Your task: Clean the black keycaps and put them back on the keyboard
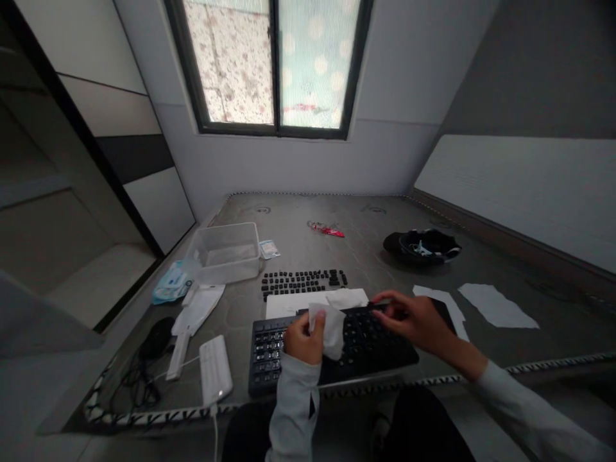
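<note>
A black keyboard (385, 350) lies in front of me, with many keycaps off its left part. My left hand (304, 340) pinches a crumpled white tissue (333, 330) over the keyboard's middle. Above the keyboard's upper right edge, my right hand (409, 319) has thumb and index finger closed round a small black keycap (370, 304), mostly hidden by the fingertips. Behind the keyboard is a white sheet (283, 304), partly covered by another piece of tissue (345, 298). Loose black keycaps (301, 280) stand in rows beyond the sheet.
A clear plastic bin (231, 253) and a blue-white packet (168, 282) are at left. A white power bank (215, 369) with a cable lies near the front edge. White paper pieces (498, 306) and a black cap-like item (423, 247) are at right; a red wrapper (327, 229) lies farther back.
</note>
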### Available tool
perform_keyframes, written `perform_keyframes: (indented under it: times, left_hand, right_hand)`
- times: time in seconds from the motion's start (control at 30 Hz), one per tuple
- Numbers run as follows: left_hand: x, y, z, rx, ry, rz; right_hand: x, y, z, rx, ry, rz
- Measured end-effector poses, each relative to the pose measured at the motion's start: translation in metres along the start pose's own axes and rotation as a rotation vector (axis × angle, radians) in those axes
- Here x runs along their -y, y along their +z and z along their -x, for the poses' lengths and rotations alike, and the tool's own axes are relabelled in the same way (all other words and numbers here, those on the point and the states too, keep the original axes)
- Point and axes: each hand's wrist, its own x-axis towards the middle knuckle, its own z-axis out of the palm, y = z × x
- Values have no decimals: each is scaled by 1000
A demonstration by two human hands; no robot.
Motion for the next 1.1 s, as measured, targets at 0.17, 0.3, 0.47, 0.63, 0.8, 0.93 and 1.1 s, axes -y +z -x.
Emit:
perform_keyframes:
  times: [0.17,0.3,0.47,0.63,0.8,0.93,1.1]
  left_hand:
    - [-5,8,10,72,-113,350]
    - [-7,6,10,226,-222,650]
    - [-15,-3,8,392,-432,1048]
    - [-28,-6,15,593,-169,830]
    - [-30,0,22,604,30,496]
    - [-28,13,28,485,120,427]
    - [-18,29,30,440,35,490]
  right_hand:
    - [52,33,9,110,-117,-55]
    - [58,47,12,48,-51,-86]
    - [59,42,21,-65,42,-73]
    - [62,34,36,-147,141,-145]
    - [61,37,47,-101,288,-254]
    - [56,45,56,-162,344,-311]
    - [53,49,63,-172,234,-176]
